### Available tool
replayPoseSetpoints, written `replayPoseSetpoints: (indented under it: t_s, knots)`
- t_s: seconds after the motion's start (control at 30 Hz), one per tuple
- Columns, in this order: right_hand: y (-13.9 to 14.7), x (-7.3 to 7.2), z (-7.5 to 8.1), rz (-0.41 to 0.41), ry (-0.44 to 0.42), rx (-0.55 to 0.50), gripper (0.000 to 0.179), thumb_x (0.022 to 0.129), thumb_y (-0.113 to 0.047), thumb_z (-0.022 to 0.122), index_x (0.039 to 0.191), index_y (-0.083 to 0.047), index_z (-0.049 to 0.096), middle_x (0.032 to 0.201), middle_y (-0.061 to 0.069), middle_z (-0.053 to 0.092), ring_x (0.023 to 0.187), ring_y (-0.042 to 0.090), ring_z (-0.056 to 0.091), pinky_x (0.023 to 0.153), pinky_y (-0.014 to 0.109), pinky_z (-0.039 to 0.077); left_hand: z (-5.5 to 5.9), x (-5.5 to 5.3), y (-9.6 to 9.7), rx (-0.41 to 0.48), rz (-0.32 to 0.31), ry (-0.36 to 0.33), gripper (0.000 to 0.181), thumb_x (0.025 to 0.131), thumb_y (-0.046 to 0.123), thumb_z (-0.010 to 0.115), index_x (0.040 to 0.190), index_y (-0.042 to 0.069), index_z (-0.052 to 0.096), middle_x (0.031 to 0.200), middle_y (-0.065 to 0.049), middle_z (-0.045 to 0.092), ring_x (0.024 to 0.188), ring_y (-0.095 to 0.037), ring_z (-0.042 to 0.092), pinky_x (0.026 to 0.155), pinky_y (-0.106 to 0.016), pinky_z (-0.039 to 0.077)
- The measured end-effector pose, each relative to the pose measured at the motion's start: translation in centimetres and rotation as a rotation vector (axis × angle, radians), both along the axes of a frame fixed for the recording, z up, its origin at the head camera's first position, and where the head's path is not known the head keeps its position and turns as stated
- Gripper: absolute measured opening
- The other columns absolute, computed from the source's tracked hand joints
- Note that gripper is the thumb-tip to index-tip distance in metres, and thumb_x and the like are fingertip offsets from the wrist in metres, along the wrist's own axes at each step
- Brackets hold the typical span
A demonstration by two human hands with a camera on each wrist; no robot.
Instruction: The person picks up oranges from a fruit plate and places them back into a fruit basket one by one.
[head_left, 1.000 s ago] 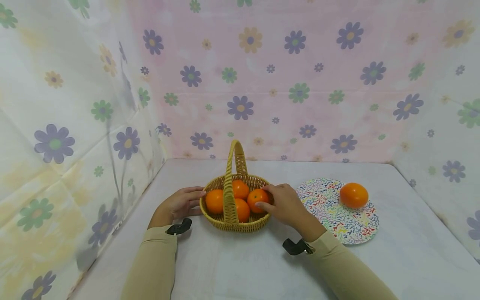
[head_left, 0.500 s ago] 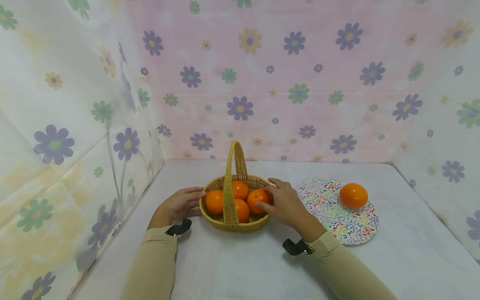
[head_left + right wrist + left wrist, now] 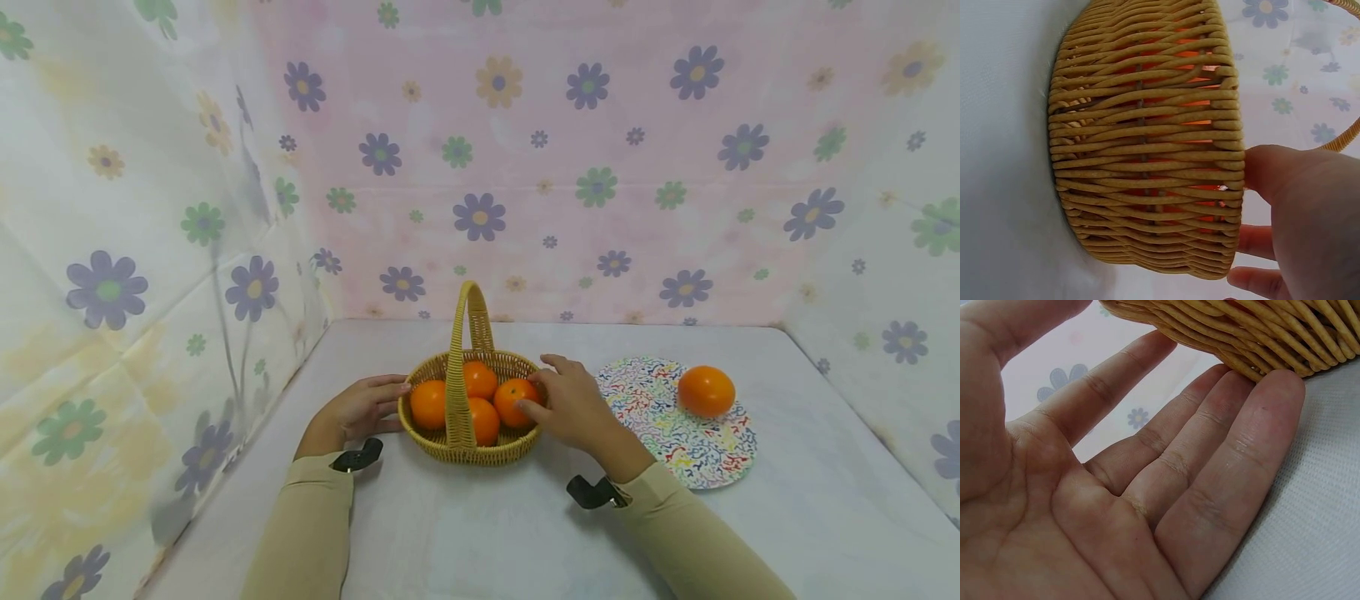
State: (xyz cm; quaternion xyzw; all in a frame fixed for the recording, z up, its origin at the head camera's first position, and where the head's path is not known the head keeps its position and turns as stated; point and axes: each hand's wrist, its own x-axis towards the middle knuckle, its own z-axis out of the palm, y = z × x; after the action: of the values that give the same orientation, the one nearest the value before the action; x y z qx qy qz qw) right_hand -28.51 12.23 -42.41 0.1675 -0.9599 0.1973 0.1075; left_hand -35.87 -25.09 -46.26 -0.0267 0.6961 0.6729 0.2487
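Observation:
A yellow woven basket (image 3: pixel 480 455) with a tall arched handle (image 3: pixel 459 358) stands on the table and holds several oranges, among them one at the left (image 3: pixel 429 405) and one at the right (image 3: pixel 517 402). My left hand (image 3: pixel 363 407) lies at the basket's left side, fingers extended, fingertips touching the weave in the left wrist view. At the right rim is my right hand (image 3: pixel 573 408), its thumb and a finger reaching over the rim beside the right orange, other fingers spread. Whether they touch that orange is hard to tell. In the right wrist view the basket's wall (image 3: pixel 1147 144) hides the fruit mostly.
A round, colourfully speckled plate (image 3: pixel 652 433) lies to the right, partly behind my right forearm, with another orange (image 3: pixel 707 392) on it. Flowered cloth walls (image 3: pixel 540 250) enclose the white table (image 3: pixel 480 533) at the back and sides.
My right hand has loosened and spread its fingers by the right orange, shifting slightly right. The left hand, basket and plate stay where they were.

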Motion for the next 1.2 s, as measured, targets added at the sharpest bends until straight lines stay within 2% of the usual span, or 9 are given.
replayPoseSetpoints:
  t_s: [0.4,0.57,0.9,1.2]
  knots:
    - [0.9,-0.3,0.7,0.007,0.025,-0.047,0.043,0.096,-0.046,0.071,0.122,-0.012,0.073,0.151,0.017,0.054,0.138,0.045,0.050,0.114,0.065,0.041,0.2,0.0,-0.2,0.008,-0.018,0.001,0.063,0.098,0.033,0.073,0.151,0.009,0.049,0.144,-0.007,0.061,0.121,-0.021,0.067,0.100,-0.049,0.058]
    - [1.7,-0.3,1.3,-0.007,0.005,-0.059,0.044,0.096,-0.043,0.071,0.125,-0.010,0.071,0.151,0.018,0.054,0.136,0.045,0.051,0.113,0.065,0.042,0.2,0.0,0.0,0.015,-0.033,0.007,0.062,0.099,0.032,0.071,0.151,0.008,0.048,0.147,-0.008,0.059,0.122,-0.020,0.066,0.100,-0.049,0.058]
    - [5.3,-0.4,1.3,-0.064,0.002,0.007,0.042,0.095,-0.037,0.072,0.127,-0.010,0.069,0.151,0.021,0.053,0.135,0.047,0.050,0.112,0.067,0.041,0.0,0.0,-0.1,0.011,-0.040,0.017,0.064,0.099,0.034,0.071,0.152,0.008,0.047,0.148,-0.009,0.059,0.122,-0.021,0.066,0.100,-0.048,0.058]
    - [8.8,0.2,1.5,-0.130,-0.019,0.021,0.044,0.095,-0.032,0.072,0.130,-0.006,0.066,0.152,0.025,0.049,0.138,0.048,0.048,0.114,0.067,0.039,0.3,0.1,-0.1,-0.003,-0.050,0.008,0.066,0.099,0.034,0.070,0.155,0.009,0.044,0.151,-0.009,0.055,0.124,-0.020,0.064,0.101,-0.047,0.057]
